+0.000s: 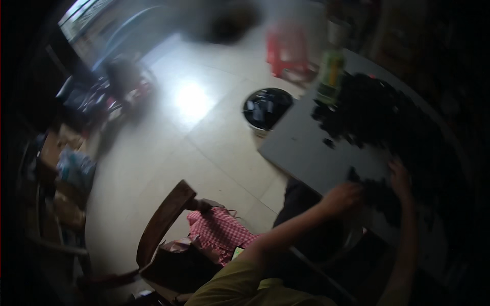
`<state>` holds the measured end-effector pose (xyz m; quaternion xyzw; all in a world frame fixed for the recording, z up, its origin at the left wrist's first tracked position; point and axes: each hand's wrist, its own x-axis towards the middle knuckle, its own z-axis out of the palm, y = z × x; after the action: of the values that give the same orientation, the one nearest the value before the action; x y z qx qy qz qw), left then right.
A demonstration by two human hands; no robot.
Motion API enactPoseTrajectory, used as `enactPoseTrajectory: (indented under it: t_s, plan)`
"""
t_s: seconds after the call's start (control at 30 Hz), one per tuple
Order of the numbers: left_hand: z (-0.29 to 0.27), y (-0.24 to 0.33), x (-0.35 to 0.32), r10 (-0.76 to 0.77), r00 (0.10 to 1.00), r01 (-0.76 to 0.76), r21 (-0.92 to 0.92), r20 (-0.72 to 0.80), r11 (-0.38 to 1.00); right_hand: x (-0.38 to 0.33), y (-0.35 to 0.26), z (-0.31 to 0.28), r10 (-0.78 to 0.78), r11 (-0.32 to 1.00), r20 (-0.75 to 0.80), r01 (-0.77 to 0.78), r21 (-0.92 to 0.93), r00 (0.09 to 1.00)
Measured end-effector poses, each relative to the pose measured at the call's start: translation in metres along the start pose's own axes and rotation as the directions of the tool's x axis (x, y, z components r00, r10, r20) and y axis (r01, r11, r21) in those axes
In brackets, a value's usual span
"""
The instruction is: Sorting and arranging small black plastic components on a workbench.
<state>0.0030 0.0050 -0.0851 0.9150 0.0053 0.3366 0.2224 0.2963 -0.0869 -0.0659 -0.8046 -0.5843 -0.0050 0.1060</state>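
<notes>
A wide heap of small black pieces covers much of the grey table; its dark right part merges into shadow. A smaller cluster of the same black pieces lies closer to me, between my hands. My left hand is at the table's near edge, its fingers curled closed beside that cluster; whatever they hold is hidden. On the cluster's other side, my right hand reaches over the table, fingers loosely stretched toward the black pieces. The picture is dim and the fingertips are blurred.
Beside the table's left corner stands a round black tub with pieces in it. A green-and-yellow container is on the far table edge. A red plastic stool stands beyond. At my left is a wooden chair with pink checked cloth.
</notes>
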Motion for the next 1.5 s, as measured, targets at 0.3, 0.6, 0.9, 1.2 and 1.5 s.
enactPoseTrajectory:
  t_s: [0.3,0.6,0.9,1.2,1.5]
  plan:
    - [-0.032,0.006,0.017,0.004,0.995,0.006,0.102,-0.096,0.995,0.013,-0.009,-0.063,0.296,0.902,-0.327,-0.15,0.405,0.898]
    - [-0.025,0.011,0.018,0.044,0.993,-0.033,0.102,-0.109,0.994,0.035,-0.025,-0.034,0.25,0.929,-0.213,-0.173,0.326,0.945]
    - [-0.027,0.01,0.019,0.038,0.995,-0.027,0.113,-0.093,0.993,0.081,-0.07,-0.01,0.147,0.989,-0.149,-0.147,0.014,0.978]
    - [-0.028,0.01,0.019,0.027,0.988,-0.014,0.083,-0.155,0.996,0.051,-0.082,-0.059,0.143,0.968,0.069,-0.154,0.196,0.987]
    - [-0.028,0.007,0.013,0.078,0.968,-0.059,0.09,-0.237,0.994,-0.024,-0.154,-0.041,0.044,0.831,-0.138,0.041,0.555,0.989]
